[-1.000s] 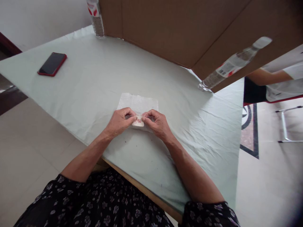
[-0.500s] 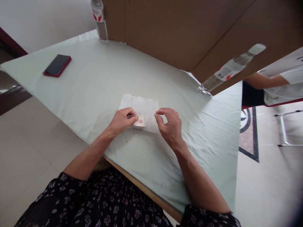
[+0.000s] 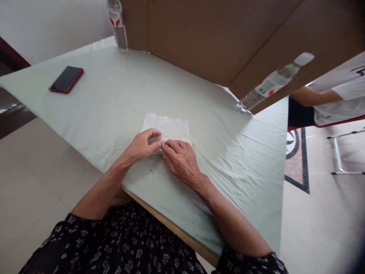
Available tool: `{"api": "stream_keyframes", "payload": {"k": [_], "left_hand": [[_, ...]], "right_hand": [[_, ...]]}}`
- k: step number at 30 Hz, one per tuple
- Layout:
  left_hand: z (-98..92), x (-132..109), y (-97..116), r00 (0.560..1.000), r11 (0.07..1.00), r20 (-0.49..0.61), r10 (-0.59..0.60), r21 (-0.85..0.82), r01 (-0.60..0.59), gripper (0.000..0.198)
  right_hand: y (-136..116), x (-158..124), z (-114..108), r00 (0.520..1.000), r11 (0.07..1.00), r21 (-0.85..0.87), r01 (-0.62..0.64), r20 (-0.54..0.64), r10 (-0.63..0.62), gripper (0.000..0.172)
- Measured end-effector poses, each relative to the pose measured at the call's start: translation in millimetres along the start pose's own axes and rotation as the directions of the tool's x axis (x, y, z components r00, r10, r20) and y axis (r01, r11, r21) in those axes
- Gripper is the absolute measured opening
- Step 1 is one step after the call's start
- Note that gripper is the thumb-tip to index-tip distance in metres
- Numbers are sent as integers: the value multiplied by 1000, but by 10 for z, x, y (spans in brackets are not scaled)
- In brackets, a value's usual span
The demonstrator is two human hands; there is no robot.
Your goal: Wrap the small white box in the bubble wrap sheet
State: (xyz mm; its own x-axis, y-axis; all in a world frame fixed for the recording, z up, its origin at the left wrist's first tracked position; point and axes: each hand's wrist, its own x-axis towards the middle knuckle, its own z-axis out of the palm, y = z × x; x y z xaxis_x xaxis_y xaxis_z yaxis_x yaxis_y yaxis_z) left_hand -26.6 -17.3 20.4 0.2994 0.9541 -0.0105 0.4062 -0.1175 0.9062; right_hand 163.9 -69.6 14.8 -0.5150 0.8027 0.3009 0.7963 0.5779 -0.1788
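Observation:
A thin white wrapping sheet lies flat on the cloth in front of me, its near part covered by my hands. My left hand is closed at the sheet's left side, thumb and fingers curled about the small white box, which is now almost wholly hidden. My right hand reaches across from the right, its fingers held together and pressed down beside my left thumb. White sheet shows at its fingertips, though the exact fold is hard to make out.
A pale green cloth covers the table. A red-cased phone lies at the left. One water bottle stands at the back and another at the right, against a brown cardboard panel. Beyond it shows another person's arm.
My right hand has moved left and down from the sheet's right side onto the box, meeting my left thumb. The box's marked top, visible before, is now covered. My left hand stays in place.

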Motion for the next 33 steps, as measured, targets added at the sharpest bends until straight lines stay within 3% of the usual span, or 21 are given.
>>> {"api": "stream_keyframes", "payload": {"k": [4,8,16,21,28,33], "left_hand": [[-146,-104,-36,999,999,-17,-28,38,28,51],[-201,-122,-87,994,985,-60,-88,144,96,46],[-145,-133,-147,975,928,-203,-96,336,161,43],[-224,-241,-135,952,869,-254,-169,416,266,54],[-271,-268,-158,934,856,-248,-257,391,339,58],[-190,-249,-179,906,912,-243,-347,139,386,75]], "right_hand": [[-35,12,-31,999,999,-34,-19,28,19,26],[-44,52,-14,999,995,-93,-22,29,25,25],[-47,98,73,1000,974,-228,9,-12,-12,24],[-52,124,73,999,963,-269,37,-4,-39,24],[-63,171,64,998,954,-294,55,30,-49,24],[-55,192,61,997,945,-318,80,26,-75,23]]}}
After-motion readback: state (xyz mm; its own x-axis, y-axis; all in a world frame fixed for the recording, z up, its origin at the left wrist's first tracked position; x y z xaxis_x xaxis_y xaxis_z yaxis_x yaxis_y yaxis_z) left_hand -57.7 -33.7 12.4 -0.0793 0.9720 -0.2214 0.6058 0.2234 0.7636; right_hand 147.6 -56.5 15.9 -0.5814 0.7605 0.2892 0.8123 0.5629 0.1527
